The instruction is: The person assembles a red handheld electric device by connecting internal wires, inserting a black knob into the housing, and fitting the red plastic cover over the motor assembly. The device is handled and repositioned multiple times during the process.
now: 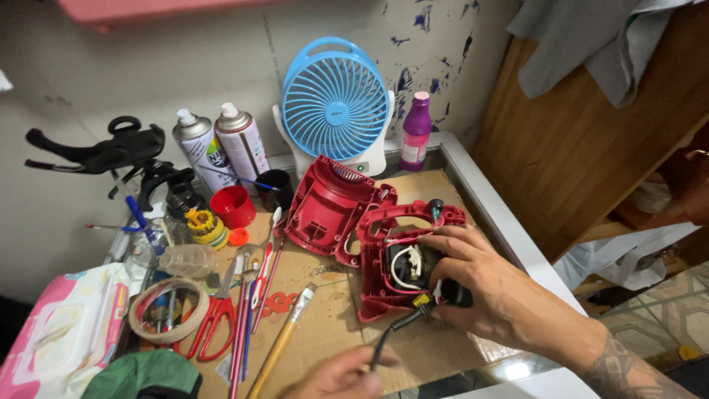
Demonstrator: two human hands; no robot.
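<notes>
The right hand [491,284] lay over the open red shell [384,258] on the desk [325,318], fingers curled around the black motor [443,284] seated inside it, with white wires beside the fingertips. The left hand [343,377], at the near edge, pinched the black cord [391,332] that ran up into the shell. The shell's other half [329,207] leaned just behind, before a blue fan [336,100]. Scissors [214,318], brushes and tape [168,310] lay to the left.
</notes>
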